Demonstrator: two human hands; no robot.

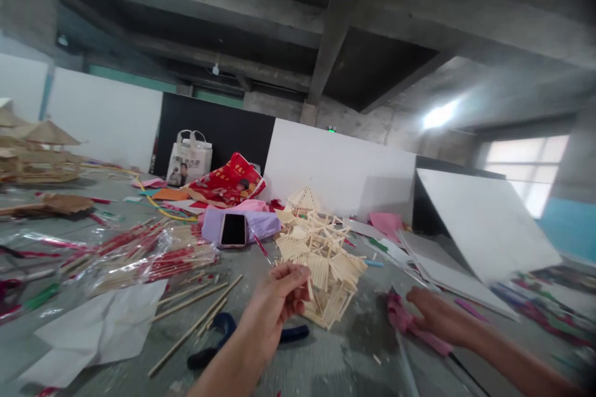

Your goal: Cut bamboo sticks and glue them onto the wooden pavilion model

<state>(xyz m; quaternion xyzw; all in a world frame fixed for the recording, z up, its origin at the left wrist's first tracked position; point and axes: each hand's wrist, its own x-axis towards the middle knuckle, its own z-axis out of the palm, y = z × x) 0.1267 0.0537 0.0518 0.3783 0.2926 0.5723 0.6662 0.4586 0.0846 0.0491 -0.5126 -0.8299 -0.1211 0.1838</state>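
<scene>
My left hand (282, 301) is closed in a pinch around a short pale wooden stick (310, 288), held at the near side of a model building (321, 260) made of similar sticks. The model has several slatted roof pieces and a pointed top. On the right, my right hand (435, 316) is at a pink glue gun (405, 317), overlapping its body. Its fingers are blurred and partly hidden, so the grip is unclear. Partly behind my left forearm lies a dark blue-handled tool (223, 329); its kind cannot be made out.
Loose sticks (195, 322) and white paper (93, 335) lie at the left, before plastic-wrapped stick bundles (172, 260). A phone (233, 230) rests on purple material (261, 223). Farther back are a red bag (228, 183), a white tote (190, 158) and leaning white boards (484, 217).
</scene>
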